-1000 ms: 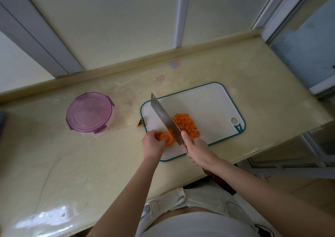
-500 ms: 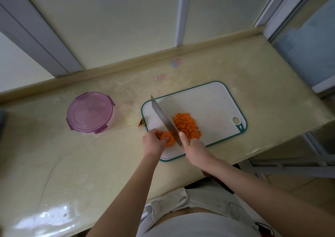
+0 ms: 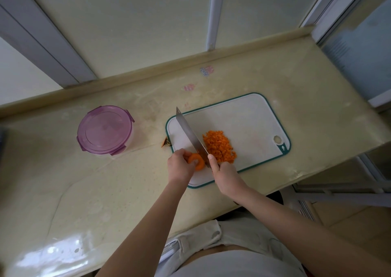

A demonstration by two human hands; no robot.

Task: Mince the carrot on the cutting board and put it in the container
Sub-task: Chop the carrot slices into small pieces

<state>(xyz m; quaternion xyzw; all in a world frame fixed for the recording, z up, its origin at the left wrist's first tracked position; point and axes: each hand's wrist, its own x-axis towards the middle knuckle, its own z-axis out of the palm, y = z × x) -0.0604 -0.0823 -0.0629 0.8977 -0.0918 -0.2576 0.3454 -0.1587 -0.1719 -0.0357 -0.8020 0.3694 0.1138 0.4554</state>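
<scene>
At the centre of the frame, on the white cutting board, the left hand grips the carrot stub while the right hand grips the handle of a cleaver. Minced carrot is heaped right of the blade. Further left, on the desk, stands the purple-lidded container, closed.

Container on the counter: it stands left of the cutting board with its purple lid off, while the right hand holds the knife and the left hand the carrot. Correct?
Not quite: the head view shows the purple lid on the container, not off. The rest holds: it stands left of the cutting board, the right hand holds the knife and the left hand the carrot.
</scene>
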